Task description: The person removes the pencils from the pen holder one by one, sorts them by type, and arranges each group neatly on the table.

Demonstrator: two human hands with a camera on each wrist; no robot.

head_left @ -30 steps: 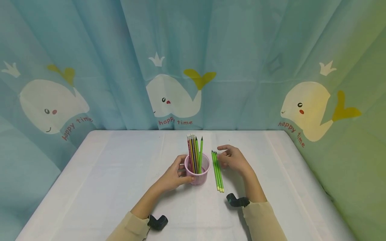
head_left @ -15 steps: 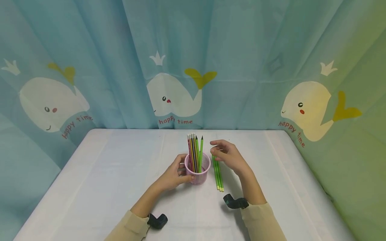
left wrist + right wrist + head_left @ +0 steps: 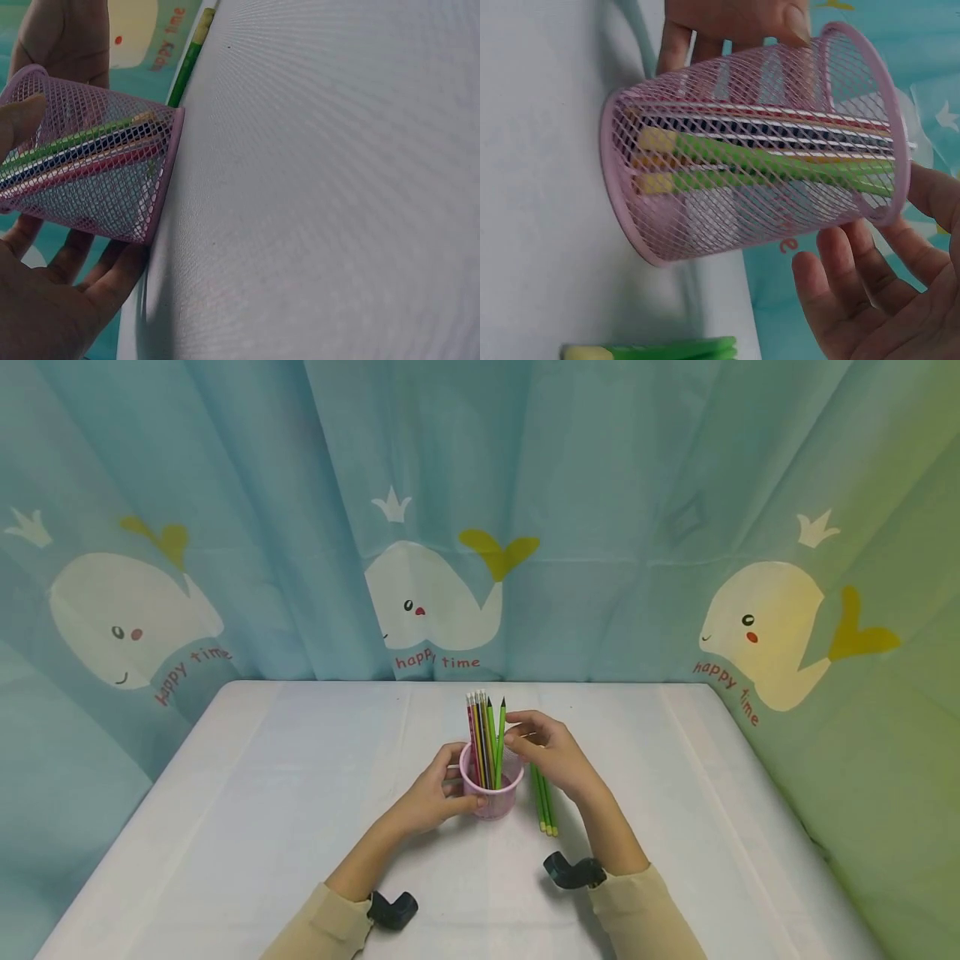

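1. Cup (image 3: 495, 807): one, upright, central on the desk (image 3: 300, 793); left hand's (image 3: 431, 797) fingers curled round it.
2. Two green pencils (image 3: 502, 735) inside, others uncountable; three green pencils (image 3: 546, 802) lie right.
3. Right hand (image 3: 552, 753): fingers spread beside the rim.

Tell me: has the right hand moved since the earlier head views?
Yes, left: the right hand is farther from the far right corner of the white table and nearer the pink cup.

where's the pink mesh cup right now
In the head view, the pink mesh cup stands upright below the picture's centre, gripped by the left hand on its left, with loose green pencils lying to its right.
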